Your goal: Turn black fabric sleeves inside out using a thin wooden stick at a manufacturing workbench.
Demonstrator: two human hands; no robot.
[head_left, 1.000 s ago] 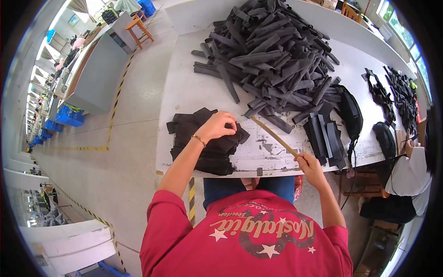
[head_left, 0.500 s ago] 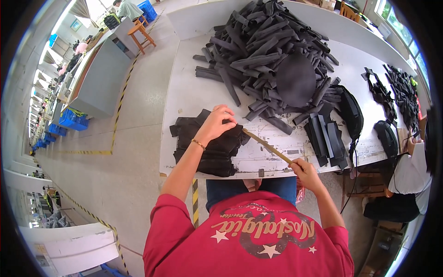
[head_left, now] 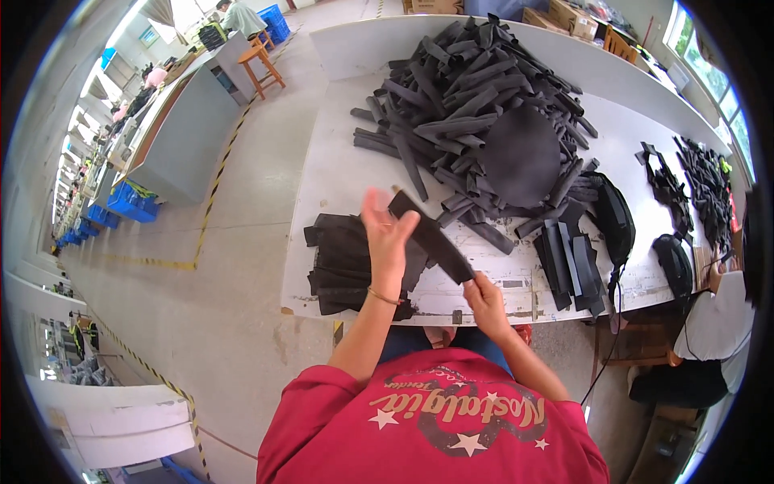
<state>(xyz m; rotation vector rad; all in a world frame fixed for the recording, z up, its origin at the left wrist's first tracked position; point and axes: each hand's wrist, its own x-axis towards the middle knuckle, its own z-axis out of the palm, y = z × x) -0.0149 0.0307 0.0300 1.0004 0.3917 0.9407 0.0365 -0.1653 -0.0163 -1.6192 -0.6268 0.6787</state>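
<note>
Both of my hands hold one long black fabric strip (head_left: 431, 236) above the near edge of the white table (head_left: 339, 169). My left hand (head_left: 385, 234) is raised with fingers spread, supporting the strip's far end. My right hand (head_left: 484, 294) pinches the near end close to my body. Just left of my left hand lies a flat stack of black strips (head_left: 343, 262). Beyond it sits a big heap of black strips (head_left: 476, 121) with a round black piece (head_left: 522, 155) on top.
Several more black strips (head_left: 568, 260) lie upright to the right, beside black bags (head_left: 617, 222) and black parts (head_left: 701, 189). Another person (head_left: 713, 323) sits at the table's right end. Grey workbenches (head_left: 181, 129) and blue crates (head_left: 125, 206) stand across the aisle.
The strip lay low across the stack with my left hand pressing on it. Now my left hand has lifted and opened, raising the strip, and my right hand has come nearer to my body.
</note>
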